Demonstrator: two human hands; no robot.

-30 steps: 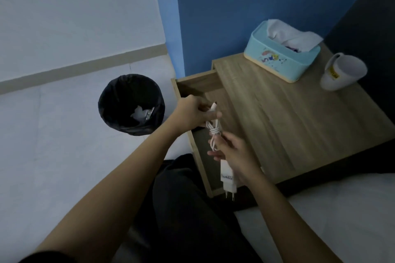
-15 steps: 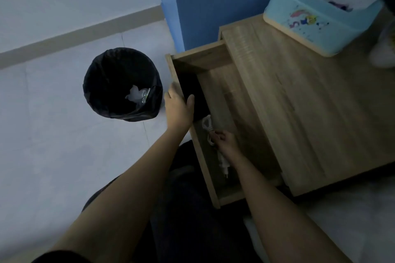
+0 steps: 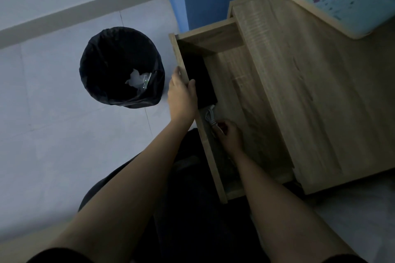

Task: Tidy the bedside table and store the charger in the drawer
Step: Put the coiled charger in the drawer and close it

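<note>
1. So a second ago both hands were holding the coiled charger (image 3: 210, 116) up above the open drawer (image 3: 239, 96); now it's down inside, at the near-left of the drawer floor. The storing part looks basically done.
2. Right hand (image 3: 229, 134) is in the drawer too, fingers curled around the cable. Pretty sure it's still gripping, not let go yet.
3. Left hand (image 3: 181, 94) has moved off the cable and now clamps the drawer's left wall, thumb hooked inside.
4. Further out: a black bin (image 3: 121, 68) sits on the floor to the left, a tissue box (image 3: 337, 0) at the table's (image 3: 320, 92) far right.
</note>
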